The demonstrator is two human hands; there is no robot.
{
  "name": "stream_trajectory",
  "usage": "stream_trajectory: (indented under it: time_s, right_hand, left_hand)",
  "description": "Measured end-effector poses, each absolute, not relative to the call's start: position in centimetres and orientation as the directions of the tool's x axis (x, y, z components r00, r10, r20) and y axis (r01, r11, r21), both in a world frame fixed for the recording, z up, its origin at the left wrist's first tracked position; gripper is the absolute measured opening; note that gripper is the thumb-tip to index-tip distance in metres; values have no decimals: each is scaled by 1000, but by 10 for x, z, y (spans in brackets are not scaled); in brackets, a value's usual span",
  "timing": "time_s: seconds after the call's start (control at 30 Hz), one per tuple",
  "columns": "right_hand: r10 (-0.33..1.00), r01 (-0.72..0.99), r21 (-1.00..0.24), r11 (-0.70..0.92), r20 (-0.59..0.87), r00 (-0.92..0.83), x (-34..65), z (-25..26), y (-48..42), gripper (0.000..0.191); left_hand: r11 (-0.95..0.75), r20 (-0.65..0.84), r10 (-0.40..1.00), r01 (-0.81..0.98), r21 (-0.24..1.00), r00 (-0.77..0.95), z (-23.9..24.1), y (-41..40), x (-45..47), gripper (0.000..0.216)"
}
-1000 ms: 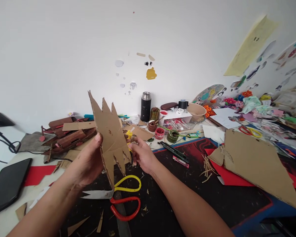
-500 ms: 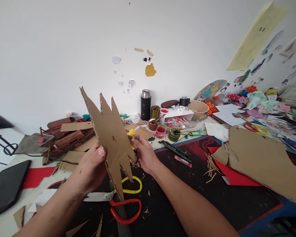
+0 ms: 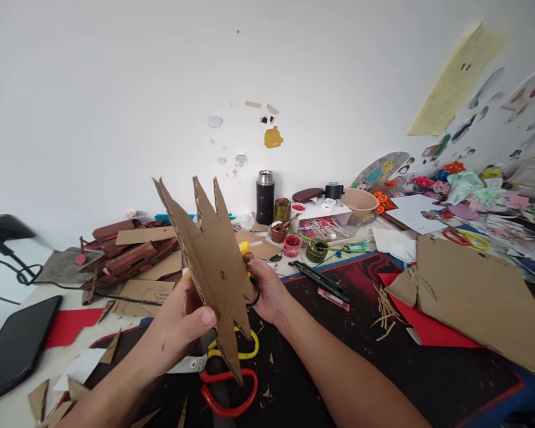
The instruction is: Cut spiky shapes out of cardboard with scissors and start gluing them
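A spiky cardboard cut-out (image 3: 218, 261) stands tilted in front of me, with long points at its top and bottom. My left hand (image 3: 191, 315) grips its left edge, thumb on the near face and fingers partly hidden behind. Close by its right edge, my right hand (image 3: 267, 288) is closed around a yellow and black tool (image 3: 244, 246), mostly concealed by the cardboard and fingers. Whether that hand also touches the cardboard I cannot tell. Beneath the lower points lie large scissors (image 3: 248, 397) with one red and one yellow handle.
A black cutting mat (image 3: 339, 351) carries a utility knife (image 3: 321, 279) and cardboard scraps. On the right, a big cardboard sheet (image 3: 477, 303) rests over red paper. Paint pots (image 3: 316, 251) and a black flask (image 3: 265, 199) stand behind; a dark tablet (image 3: 20, 348) lies left.
The cardboard cut-out has turned more edge-on and moved slightly right and down in view. My left thumb sits lower on its face. The whole view has shifted a little.
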State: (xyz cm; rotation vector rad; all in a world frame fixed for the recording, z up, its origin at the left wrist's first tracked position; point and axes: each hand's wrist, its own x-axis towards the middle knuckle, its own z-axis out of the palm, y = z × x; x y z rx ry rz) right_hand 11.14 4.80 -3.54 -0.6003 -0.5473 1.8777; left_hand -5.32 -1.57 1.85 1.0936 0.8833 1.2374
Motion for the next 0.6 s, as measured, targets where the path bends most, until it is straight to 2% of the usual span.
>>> stream_trajectory:
  time_s: [0.17, 0.33, 0.5, 0.6]
  right_hand:
    - [913, -697, -593, -402, -204, -354, 111, -46, 51, 35]
    - [882, -672, -572, -470, -282, -378, 112, -47, 51, 28]
    - [869, -673, -551, -493, -281, -407, 111, -45, 50, 20]
    - [876, -674, -563, -478, -253, -410, 111, -46, 50, 20]
  left_hand:
    - [-29, 98, 966, -275, 961, 241, 25, -17, -49, 82]
    - [5, 81, 959, -303, 953, 270, 29, -22, -45, 83]
    - [-34, 156, 907, -302, 953, 392, 28, -20, -43, 76]
    - [-61, 187, 896, -306, 950, 402, 25, -17, -43, 78]
